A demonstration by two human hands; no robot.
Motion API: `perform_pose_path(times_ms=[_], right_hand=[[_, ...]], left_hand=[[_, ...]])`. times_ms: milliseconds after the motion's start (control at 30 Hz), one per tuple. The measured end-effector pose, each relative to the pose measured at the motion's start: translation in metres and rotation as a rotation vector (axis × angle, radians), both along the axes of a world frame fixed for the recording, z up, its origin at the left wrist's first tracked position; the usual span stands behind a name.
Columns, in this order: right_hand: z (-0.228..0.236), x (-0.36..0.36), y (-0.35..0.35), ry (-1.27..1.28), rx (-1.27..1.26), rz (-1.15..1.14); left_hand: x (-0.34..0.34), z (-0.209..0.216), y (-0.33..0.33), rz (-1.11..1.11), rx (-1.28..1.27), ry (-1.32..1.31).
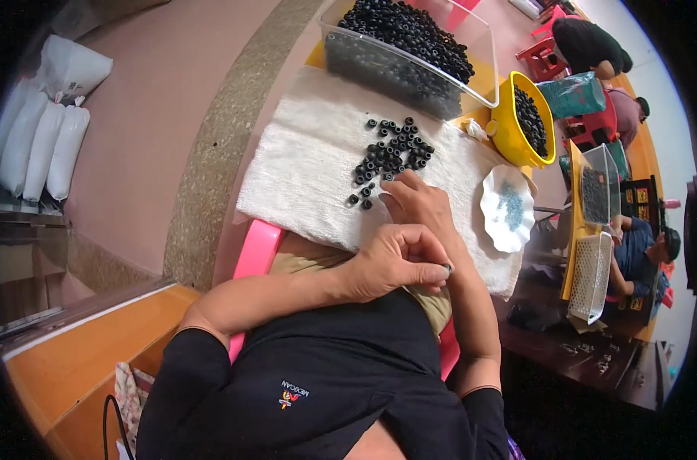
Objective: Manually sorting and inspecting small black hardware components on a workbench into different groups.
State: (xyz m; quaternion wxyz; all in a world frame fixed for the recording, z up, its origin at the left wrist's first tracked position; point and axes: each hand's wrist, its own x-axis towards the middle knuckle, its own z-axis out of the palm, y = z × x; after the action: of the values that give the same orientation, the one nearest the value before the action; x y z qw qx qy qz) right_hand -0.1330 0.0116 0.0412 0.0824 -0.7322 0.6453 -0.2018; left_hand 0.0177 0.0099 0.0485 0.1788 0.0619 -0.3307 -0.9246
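My left hand (398,262), crossed over my right wrist, is closed in a pinch on a small black part (447,268) at the fingertips. Fingers cover most of that part. My right hand (419,203) rests at the near edge of a loose pile of small black ring-shaped parts (394,152). Its fingers are bent together at the pile; what they hold, if anything, is hidden. The pile lies on a white towel (294,165). To the right of my hands, a white scalloped dish (495,234) holds many tiny bluish pieces.
Behind the pile stands a clear plastic bin (482,92) full of black parts. A yellow tub (509,142) with more sits beside it, near a crumpled white tissue (476,129). White sacks (68,153) stand far left. Several people work at the right, near a white basket (591,280).
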Motion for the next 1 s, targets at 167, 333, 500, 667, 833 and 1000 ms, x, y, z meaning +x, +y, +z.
perform_pose_path(times_ms=[167, 333, 500, 667, 833, 1000], right_hand=[[-0.004, 0.011, -0.021, 0.105, 0.066, -0.012], [-0.01, 0.01, -0.026, 0.172, 0.103, 0.011], [-0.004, 0.009, -0.012, -0.11, -0.017, -0.042], [-0.001, -0.008, 0.023, -0.574, 0.004, -0.169], [0.006, -0.021, 0.033, -0.813, -0.13, -0.114], [0.007, -0.034, 0.045, -0.83, -0.076, -0.132]], left_hand=[[0.005, 0.005, -0.003, 0.005, -0.065, 0.016], [0.006, 0.008, -0.006, -0.022, -0.046, 0.017], [0.004, 0.004, -0.007, -0.008, -0.048, 0.031], [0.0, 0.0, -0.004, 0.024, -0.123, -0.014], [-0.003, -0.008, -0.008, 0.069, -0.106, -0.012], [-0.005, -0.015, -0.011, 0.079, -0.11, -0.098]])
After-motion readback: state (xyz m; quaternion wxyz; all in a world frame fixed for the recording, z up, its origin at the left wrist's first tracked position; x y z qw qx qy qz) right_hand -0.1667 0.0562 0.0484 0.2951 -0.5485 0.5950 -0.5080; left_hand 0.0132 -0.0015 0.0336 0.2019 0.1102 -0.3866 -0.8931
